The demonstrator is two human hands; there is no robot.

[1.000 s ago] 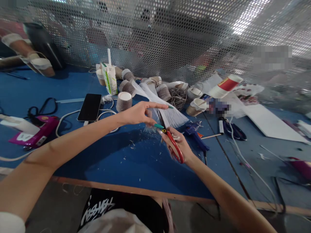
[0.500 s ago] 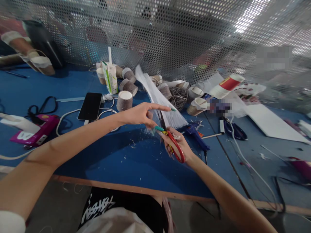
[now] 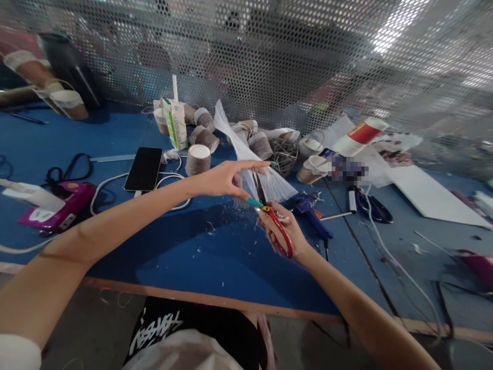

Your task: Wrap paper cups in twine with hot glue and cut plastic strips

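My right hand (image 3: 287,231) grips red-handled scissors (image 3: 276,226), their blades pointing up into a white, pleated, fan-shaped piece of translucent material (image 3: 250,156). My left hand (image 3: 223,180) pinches the lower edge of that fan between thumb and fingers, index finger stretched out to the right. The fan tilts up and away, its narrow end near the paper cups. Small white cuttings lie on the blue table (image 3: 185,246) below my hands.
Behind the fan stand several yarn-wrapped paper cups (image 3: 197,159), a juice carton (image 3: 175,123) and a wire tangle (image 3: 283,154). A phone (image 3: 143,168) and a pink device (image 3: 57,208) lie left. A blue glue gun (image 3: 311,216), dark scissors (image 3: 372,205) and a red cup (image 3: 360,134) lie right. Perforated metal screen behind.
The fan's far end has lifted off the cups and swung upright. My hands have stayed in nearly the same place, with the scissors still at the fan's lower edge.
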